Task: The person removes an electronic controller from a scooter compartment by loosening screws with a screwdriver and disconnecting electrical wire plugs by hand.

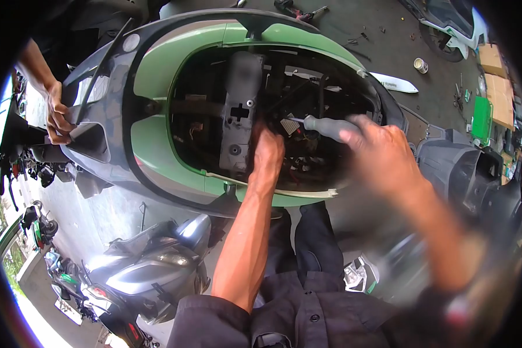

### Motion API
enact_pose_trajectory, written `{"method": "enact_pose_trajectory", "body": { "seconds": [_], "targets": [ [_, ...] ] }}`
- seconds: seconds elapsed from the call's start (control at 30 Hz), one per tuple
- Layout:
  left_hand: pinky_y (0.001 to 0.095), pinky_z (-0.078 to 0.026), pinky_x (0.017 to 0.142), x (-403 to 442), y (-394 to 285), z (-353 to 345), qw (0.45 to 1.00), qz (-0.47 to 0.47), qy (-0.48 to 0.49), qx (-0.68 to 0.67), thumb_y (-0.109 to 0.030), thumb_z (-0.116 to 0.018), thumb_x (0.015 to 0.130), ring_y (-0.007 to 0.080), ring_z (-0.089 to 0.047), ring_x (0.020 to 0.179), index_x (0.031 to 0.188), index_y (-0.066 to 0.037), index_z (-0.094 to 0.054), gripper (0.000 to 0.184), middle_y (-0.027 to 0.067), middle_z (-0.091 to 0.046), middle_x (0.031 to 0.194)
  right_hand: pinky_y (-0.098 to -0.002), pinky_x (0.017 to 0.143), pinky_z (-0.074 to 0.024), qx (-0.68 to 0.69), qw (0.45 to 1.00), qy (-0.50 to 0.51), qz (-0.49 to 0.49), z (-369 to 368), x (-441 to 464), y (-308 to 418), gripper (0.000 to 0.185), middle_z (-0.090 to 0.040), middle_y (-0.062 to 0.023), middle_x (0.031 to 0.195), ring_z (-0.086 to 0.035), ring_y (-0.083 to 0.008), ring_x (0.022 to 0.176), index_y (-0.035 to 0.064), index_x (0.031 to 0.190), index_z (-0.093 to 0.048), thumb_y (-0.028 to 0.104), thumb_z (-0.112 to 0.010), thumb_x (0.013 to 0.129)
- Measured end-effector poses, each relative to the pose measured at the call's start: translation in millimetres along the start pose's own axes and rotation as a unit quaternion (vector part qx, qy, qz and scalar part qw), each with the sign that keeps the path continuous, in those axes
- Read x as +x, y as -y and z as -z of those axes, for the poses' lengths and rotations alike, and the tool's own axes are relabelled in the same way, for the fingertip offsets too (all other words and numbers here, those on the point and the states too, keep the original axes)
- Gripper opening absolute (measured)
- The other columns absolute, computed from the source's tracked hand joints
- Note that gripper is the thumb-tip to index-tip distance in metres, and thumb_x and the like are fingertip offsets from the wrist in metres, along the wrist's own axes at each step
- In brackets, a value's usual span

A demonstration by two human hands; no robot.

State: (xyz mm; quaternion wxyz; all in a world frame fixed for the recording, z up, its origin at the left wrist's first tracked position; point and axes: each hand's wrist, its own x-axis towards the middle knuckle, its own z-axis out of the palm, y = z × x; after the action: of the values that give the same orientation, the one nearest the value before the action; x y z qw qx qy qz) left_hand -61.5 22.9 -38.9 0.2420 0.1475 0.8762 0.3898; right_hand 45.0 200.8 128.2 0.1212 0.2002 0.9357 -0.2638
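A green and dark grey scooter body (pixel 151 81) lies across the view, with an oval opening that shows its dark inside. Across the opening runs a grey bracket (pixel 236 136) with a cross-shaped hole. My left hand (pixel 268 152) reaches into the opening just right of the bracket; its fingertips are hidden in shadow. My right hand (pixel 383 148), partly blurred, is closed around the handle of a screwdriver (pixel 330 126). The screwdriver's shaft points left over the opening, toward my left hand, and a small pale ribbed part is below its tip.
At the left, another person's hand (pixel 58 119) rests on the scooter's end. A silver scooter (pixel 151 267) stands at lower left. Grey plastic panels (pixel 455 165), a green box (pixel 481 117) and cardboard boxes (pixel 499 98) are at right. A drill (pixel 293 10) and a can (pixel 420 65) lie beyond.
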Motion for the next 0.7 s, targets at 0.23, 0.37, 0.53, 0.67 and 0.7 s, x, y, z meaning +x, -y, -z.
{"method": "enact_pose_trajectory", "body": {
  "seconds": [0.23,0.37,0.53,0.67,0.7],
  "targets": [
    [0.0460,-0.037,0.113,-7.5,2.7,-2.7,1.000,0.019,-0.006,0.004,0.002,-0.051,0.085,0.0473,-0.046,0.133,0.142,0.005,-0.045,0.057,0.0327,-0.052,0.138,-0.0505,0.072,-0.0532,-0.005,0.988,0.115,-0.098,4.6,-6.5,10.7,0.045,-0.066,-0.0256,0.095,-0.066,-0.0448,0.083,0.0008,0.134,-0.052,0.008,-0.066,0.091],
    [0.0470,-0.041,0.109,-7.7,-1.2,-2.5,0.999,0.021,-0.025,-0.004,0.002,-0.052,0.085,0.0478,-0.050,0.128,0.138,0.005,-0.048,0.053,0.0333,-0.055,0.133,-0.0510,0.065,-0.0518,0.040,0.998,-0.038,0.038,-4.2,-8.9,12.4,0.037,-0.062,-0.0237,0.076,-0.063,-0.0449,0.070,0.0003,0.125,-0.055,0.015,-0.068,0.093],
    [0.0475,-0.044,0.106,-4.8,14.3,-10.9,0.999,0.025,-0.025,0.013,0.000,-0.054,0.086,0.0492,-0.053,0.123,0.134,0.006,-0.052,0.048,0.0339,-0.058,0.128,-0.0516,0.061,-0.0501,0.054,0.998,-0.009,0.000,-10.9,-18.1,10.4,0.034,-0.060,-0.0239,0.064,-0.065,-0.0446,0.068,-0.0019,0.111,-0.058,0.027,-0.068,0.096],
    [0.0477,-0.044,0.106,-2.4,-2.3,0.3,0.999,0.034,0.015,-0.018,0.001,-0.054,0.086,0.0492,-0.052,0.124,0.133,0.007,-0.052,0.047,0.0346,-0.057,0.128,-0.0494,0.062,-0.0516,0.026,1.000,-0.016,-0.003,-1.9,-8.0,5.4,0.041,-0.063,-0.0242,0.069,-0.066,-0.0432,0.071,-0.0029,0.113,-0.056,0.035,-0.062,0.099],
    [0.0480,-0.044,0.106,-5.5,0.9,-0.4,1.000,0.025,0.008,-0.004,0.000,-0.054,0.087,0.0493,-0.052,0.124,0.134,0.007,-0.052,0.048,0.0345,-0.057,0.128,-0.0492,0.062,-0.0519,0.043,0.997,-0.051,0.040,-4.4,-10.3,7.3,0.041,-0.063,-0.0236,0.070,-0.066,-0.0432,0.070,-0.0028,0.115,-0.056,0.034,-0.062,0.099]
  ]
}}
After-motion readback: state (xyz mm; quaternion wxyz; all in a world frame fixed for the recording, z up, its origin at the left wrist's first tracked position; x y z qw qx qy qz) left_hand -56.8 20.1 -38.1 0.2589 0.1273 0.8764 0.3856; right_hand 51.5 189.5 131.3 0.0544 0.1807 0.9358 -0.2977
